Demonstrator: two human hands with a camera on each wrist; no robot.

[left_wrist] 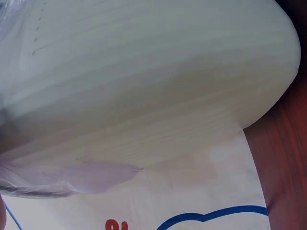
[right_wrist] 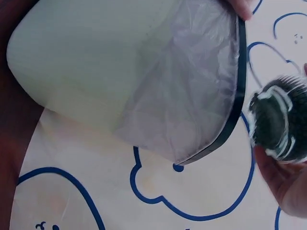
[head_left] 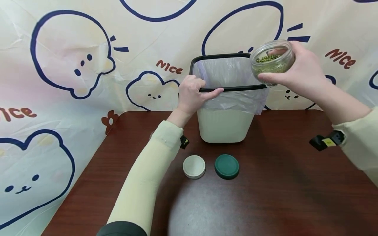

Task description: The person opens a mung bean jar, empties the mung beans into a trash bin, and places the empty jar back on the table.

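A pale green trash bin (head_left: 225,127) stands upright, lined with a translucent lilac bag (head_left: 233,101) folded over its black rim (head_left: 233,88). My left hand (head_left: 191,93) grips the rim's near left corner, thumb along the front edge. In my right hand (head_left: 307,70) is a clear glass jar (head_left: 273,68), lidless, holding small green beans (head_left: 267,58). It is held up at the bin's right side, overlapping the rim's right end in the head view. In the right wrist view the jar's base (right_wrist: 272,120) faces the camera, beyond the bin's rim.
A white round lid (head_left: 194,166) and a green round lid (head_left: 226,166) lie side by side on the dark wooden table (head_left: 280,190), in front of the bin. A clear curved edge peeks out behind my left sleeve (head_left: 147,173). A cartoon-printed sheet (head_left: 88,131) hangs behind the table.
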